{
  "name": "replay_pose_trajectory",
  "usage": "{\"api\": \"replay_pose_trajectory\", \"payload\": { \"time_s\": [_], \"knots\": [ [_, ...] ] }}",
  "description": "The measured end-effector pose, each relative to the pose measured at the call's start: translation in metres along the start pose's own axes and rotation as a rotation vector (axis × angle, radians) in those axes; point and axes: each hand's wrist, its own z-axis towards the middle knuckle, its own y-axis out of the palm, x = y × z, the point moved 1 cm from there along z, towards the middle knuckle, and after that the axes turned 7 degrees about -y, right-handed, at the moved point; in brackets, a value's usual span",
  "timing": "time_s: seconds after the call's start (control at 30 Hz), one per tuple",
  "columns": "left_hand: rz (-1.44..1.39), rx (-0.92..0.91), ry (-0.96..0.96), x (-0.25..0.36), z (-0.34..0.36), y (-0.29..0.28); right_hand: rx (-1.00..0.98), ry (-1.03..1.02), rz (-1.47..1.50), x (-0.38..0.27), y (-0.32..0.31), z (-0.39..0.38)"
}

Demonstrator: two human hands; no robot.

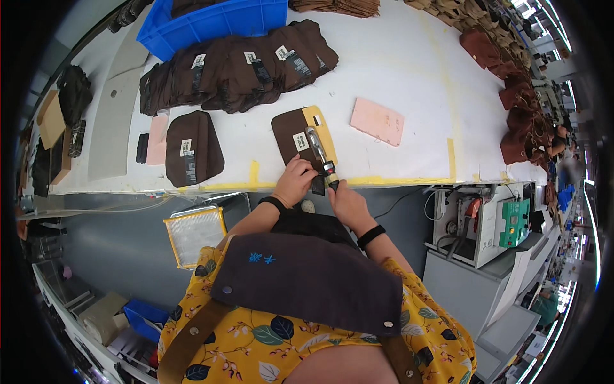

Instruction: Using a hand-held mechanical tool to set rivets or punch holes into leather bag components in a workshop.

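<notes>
A brown fabric piece [288,132] with a white label lies at the table's near edge, a yellow template [326,136] along its right side. My left hand [296,181] is closed at the piece's lower edge, fingertips gripping it beside a small dark strip [318,185] that hangs over the edge. My right hand [349,205] is wrapped round the dark handle of a slim tool with a long silver head [316,144]. That head rests over the template; its exact kind I cannot make out. Left of it lies a small stack of labelled brown pieces [210,146].
Overlapping brown fabric pieces [224,73] lie in a row before a blue bin [211,29]. A pink card [377,121] is to the right. Reddish-brown bags [517,137] line the right edge. Below stand a yellow-framed filter panel [195,238] and a green control box [515,223].
</notes>
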Motion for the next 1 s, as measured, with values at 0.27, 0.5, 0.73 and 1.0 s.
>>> {"api": "replay_pose_trajectory", "payload": {
  "time_s": [0.27,0.5,0.73,1.0],
  "knots": [
    [-0.011,-0.014,-0.002,-0.001,0.005,0.000,0.129,-0.045,-0.016,-0.017,-0.004,0.068],
    [0.037,0.035,-0.013,-0.002,-0.001,0.002,0.017,-0.032,-0.048,-0.007,-0.004,0.025],
    [0.049,0.040,-0.011,0.004,0.002,0.002,0.099,-0.106,0.007,-0.012,-0.013,0.080],
    [0.024,0.050,-0.024,-0.003,-0.002,0.005,-0.067,-0.045,-0.051,0.014,-0.021,-0.033]
  ]
}}
